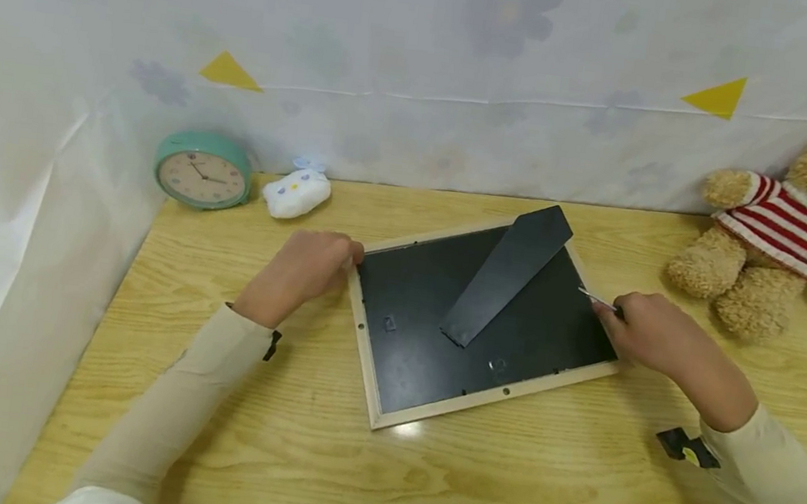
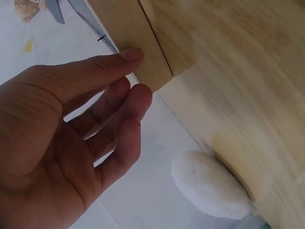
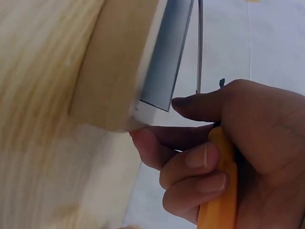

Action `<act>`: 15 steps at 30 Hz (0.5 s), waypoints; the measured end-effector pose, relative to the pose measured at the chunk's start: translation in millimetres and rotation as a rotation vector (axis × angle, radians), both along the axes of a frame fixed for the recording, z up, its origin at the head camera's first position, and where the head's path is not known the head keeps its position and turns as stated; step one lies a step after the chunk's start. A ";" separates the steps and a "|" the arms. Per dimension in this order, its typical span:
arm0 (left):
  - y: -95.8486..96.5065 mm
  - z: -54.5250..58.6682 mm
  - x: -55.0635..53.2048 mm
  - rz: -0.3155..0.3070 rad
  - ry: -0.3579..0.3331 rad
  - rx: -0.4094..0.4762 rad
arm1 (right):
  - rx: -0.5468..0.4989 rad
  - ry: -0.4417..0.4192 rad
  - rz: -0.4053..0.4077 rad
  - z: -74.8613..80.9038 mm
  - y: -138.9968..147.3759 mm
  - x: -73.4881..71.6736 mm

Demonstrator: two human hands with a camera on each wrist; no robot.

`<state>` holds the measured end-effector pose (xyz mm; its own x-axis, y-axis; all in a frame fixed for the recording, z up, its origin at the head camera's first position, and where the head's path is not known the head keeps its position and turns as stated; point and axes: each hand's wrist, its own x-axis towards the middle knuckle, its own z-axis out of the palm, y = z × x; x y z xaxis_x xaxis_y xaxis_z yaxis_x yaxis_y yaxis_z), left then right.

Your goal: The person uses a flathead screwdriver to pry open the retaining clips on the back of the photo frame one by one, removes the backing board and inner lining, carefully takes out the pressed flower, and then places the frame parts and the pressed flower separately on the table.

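Observation:
A picture frame [image 1: 368, 370] with a pale wooden border lies face down on the table. Its black backing board [image 1: 415, 346] faces up, with a black stand leg [image 1: 510, 273] slanting across it. My left hand [image 1: 310, 270] pinches the frame's far left corner, thumb along the wooden side in the left wrist view. At the right side of the frame, my right hand [image 1: 644, 328] grips a screwdriver with an orange handle [image 3: 217, 207] and a thin metal shaft [image 3: 200, 47]. The shaft's tip reaches over the board's right edge in the head view; the fingers touch the frame's corner.
A teal clock [image 1: 203, 170] and a small white plush toy [image 1: 297, 194] stand at the back left of the wooden table [image 1: 300, 475]. A teddy bear [image 1: 785, 223] in a striped sweater sits at the back right, against the patterned wall covering [image 1: 416, 27].

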<state>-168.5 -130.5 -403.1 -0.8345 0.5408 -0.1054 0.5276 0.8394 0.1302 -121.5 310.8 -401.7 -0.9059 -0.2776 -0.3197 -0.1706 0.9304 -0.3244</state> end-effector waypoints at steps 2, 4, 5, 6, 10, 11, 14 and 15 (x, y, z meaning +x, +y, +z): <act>-2.7 0.9 4.3 0.018 -0.027 0.026 | -0.008 0.008 0.006 3.9 0.5 -2.2; -6.0 2.7 10.2 0.031 -0.064 0.066 | -0.014 0.035 0.019 9.8 -1.4 -5.0; -7.7 3.9 13.6 0.036 -0.098 0.086 | -0.013 0.055 0.026 13.4 -4.1 -6.4; -8.8 4.4 16.4 0.040 -0.138 0.106 | -0.012 0.072 0.030 17.3 -7.6 -8.2; -10.2 5.7 29.4 0.039 -0.311 0.174 | -0.053 0.081 0.046 32.6 -30.6 -14.4; -9.9 4.8 32.7 0.044 -0.348 0.176 | -0.070 0.080 0.055 35.2 -37.8 -15.7; -8.8 1.2 40.7 0.049 -0.398 0.160 | -0.127 0.092 0.113 40.7 -59.8 -18.2; -8.5 -0.5 42.6 0.056 -0.408 0.149 | -0.141 0.101 0.140 41.6 -67.0 -19.0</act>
<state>-125.9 -139.0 -403.6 -0.7695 0.5300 -0.3564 0.3619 0.8216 0.4405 -140.5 243.8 -360.1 -0.8808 -0.4385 -0.1788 -0.3330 0.8419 -0.4246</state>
